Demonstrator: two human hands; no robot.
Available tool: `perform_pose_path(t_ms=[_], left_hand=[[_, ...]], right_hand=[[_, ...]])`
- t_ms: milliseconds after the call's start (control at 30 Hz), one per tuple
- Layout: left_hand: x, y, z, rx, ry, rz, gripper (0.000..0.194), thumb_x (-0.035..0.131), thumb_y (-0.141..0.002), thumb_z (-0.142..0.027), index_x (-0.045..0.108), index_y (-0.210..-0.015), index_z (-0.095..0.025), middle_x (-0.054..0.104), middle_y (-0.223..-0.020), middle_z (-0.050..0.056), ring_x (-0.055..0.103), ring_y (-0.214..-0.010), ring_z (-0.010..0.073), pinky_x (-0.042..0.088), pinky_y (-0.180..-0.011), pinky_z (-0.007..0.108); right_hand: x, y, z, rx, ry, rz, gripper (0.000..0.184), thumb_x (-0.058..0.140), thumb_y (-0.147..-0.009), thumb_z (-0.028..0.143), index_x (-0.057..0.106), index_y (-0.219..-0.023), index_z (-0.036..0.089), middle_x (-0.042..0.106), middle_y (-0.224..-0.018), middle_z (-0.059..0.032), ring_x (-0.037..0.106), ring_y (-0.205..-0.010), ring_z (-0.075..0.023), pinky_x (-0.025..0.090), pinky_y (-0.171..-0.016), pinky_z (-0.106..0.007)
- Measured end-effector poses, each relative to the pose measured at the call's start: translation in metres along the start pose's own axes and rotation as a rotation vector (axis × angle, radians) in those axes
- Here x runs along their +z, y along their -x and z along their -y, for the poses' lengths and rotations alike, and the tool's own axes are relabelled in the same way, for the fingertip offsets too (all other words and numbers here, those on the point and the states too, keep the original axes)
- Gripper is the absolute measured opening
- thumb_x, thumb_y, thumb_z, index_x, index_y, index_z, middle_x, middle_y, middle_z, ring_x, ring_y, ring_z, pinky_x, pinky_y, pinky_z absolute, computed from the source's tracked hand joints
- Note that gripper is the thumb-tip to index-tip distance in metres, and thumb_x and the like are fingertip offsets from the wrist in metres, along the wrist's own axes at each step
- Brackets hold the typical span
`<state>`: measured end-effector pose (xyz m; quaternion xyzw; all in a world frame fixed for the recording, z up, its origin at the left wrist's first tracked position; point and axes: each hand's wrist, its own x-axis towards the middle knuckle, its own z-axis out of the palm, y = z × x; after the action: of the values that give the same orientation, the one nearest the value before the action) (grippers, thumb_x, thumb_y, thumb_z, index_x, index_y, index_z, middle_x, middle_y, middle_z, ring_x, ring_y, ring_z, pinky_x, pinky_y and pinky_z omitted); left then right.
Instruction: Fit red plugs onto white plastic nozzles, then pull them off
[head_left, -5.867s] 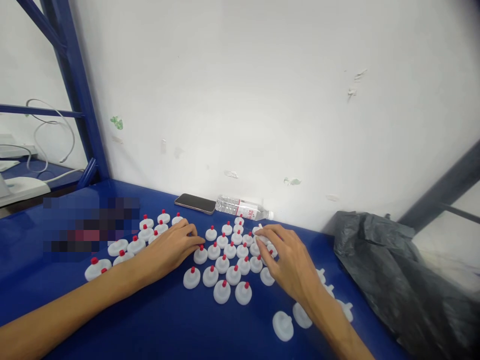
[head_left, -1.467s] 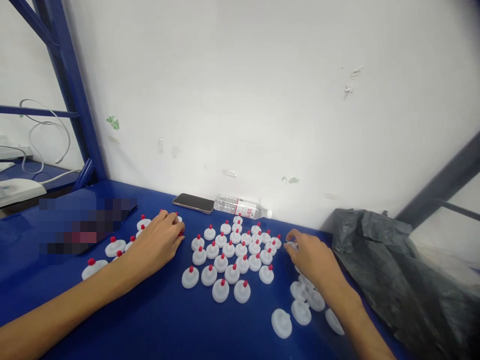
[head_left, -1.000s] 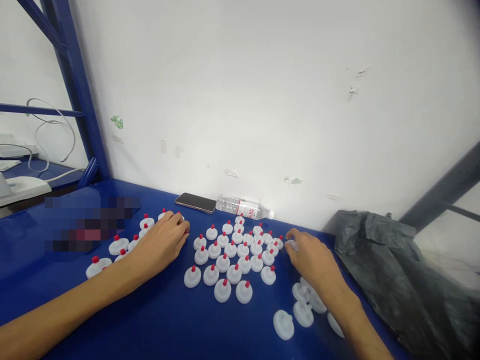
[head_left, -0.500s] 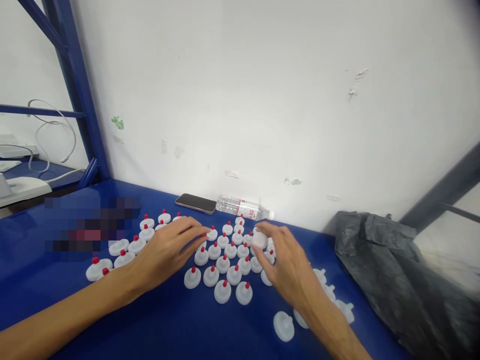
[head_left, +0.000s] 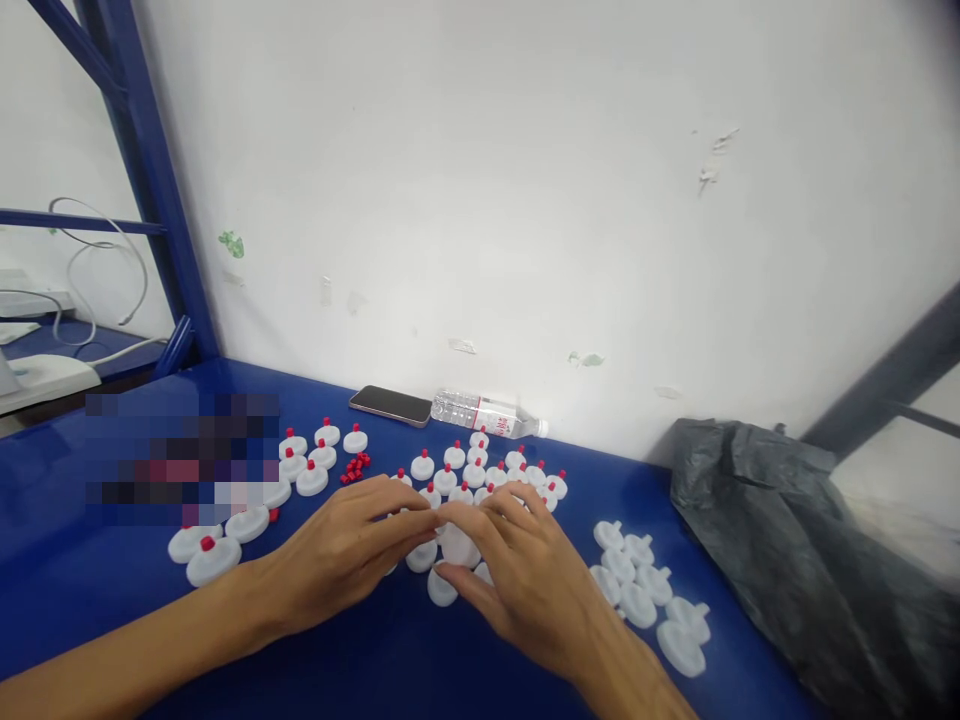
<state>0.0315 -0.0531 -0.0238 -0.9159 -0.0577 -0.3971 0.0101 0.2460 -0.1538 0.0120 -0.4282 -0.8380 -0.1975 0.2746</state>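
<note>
My two hands meet low over the blue table [head_left: 360, 660]. My right hand [head_left: 525, 580] grips a plain white round cap [head_left: 457, 546] between thumb and fingers. My left hand [head_left: 349, 550] has its fingertips pinched together against that cap; what they hold is hidden. Beneath and behind the hands stand several white caps with red tips [head_left: 480, 470]. A small heap of loose red plugs [head_left: 356, 467] lies just beyond my left hand. Several plain white caps [head_left: 637, 590] lie to the right of my right wrist.
More red-tipped caps [head_left: 307, 470] sit at the left beside a blurred patch [head_left: 172, 460]. A phone [head_left: 390, 405] and a lying water bottle [head_left: 487, 413] rest against the white wall. A black plastic bag [head_left: 787, 560] fills the right side. A blue frame post [head_left: 150, 180] stands at the left.
Both hands have drawn back toward me and come together over the front caps. My right hand carried the white cap along; the loose red plugs and plain caps are now uncovered.
</note>
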Motion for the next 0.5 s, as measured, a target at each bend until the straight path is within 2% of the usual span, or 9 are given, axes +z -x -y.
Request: perform_pose_path(t_ms=[200,433,500], left_hand=[[-0.0021,-0.0027,-0.0088,0.014,-0.028,-0.041,0.028,0.049,-0.097,-0.014,0.063,-0.120,-0.022,0.073,-0.095,0.008,0.070,-0.083,0.0193,0.061,-0.070,0.031],[0.0004,0.0006,-0.0071,-0.036,0.006,0.037,0.035,0.053,-0.092,-0.010,0.061,-0.123,-0.024,0.073,-0.098,0.007,0.071,-0.082,0.0207,0.062,-0.066,0.034],[0.0002,0.0007,-0.0066,-0.027,-0.006,0.014,0.033,0.052,-0.093,-0.011,0.062,-0.122,-0.024,0.074,-0.098,0.008,0.071,-0.082,0.0210,0.062,-0.066,0.033]], right_hand=[[0.0004,0.0012,-0.0010,-0.010,-0.006,0.019,0.048,0.072,-0.087,0.026,0.050,-0.129,0.017,0.075,-0.099,-0.0020,0.065,-0.089,-0.0218,0.048,-0.094,-0.042],[-0.0006,0.0005,-0.0009,-0.010,0.004,0.010,0.044,0.069,-0.090,0.026,0.051,-0.129,0.019,0.074,-0.098,-0.0025,0.065,-0.088,-0.0220,0.051,-0.092,-0.043],[-0.0021,-0.0003,-0.0003,-0.012,-0.003,-0.014,0.041,0.067,-0.091,0.026,0.052,-0.128,0.018,0.074,-0.098,-0.0032,0.065,-0.088,-0.0220,0.052,-0.091,-0.043]])
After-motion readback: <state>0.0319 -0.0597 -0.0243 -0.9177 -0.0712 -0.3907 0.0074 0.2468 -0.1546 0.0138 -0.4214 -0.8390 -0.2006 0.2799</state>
